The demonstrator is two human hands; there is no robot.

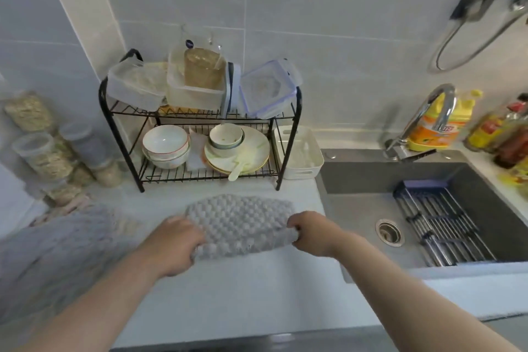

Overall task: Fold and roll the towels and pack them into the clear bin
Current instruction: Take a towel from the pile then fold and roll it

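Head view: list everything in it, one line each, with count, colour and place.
towel: one, grey, counter before the rack
towel pile: count unclear, grey, counter's left
rack: one, black, back of counter
clear boxes: at least three, top shelf
bowls: two stacks, white, bottom shelf
plates: one stack, pale, bottom shelf
tray: one, white, right of rack
jars: several, clear, far left
sink: one, grey, right
drainer: one, dark, in the sink
tap: one, chrome, behind the sink
bottles: several, yellow and brown, far right
left grip: holds towel's left end
right grip: holds towel's right end
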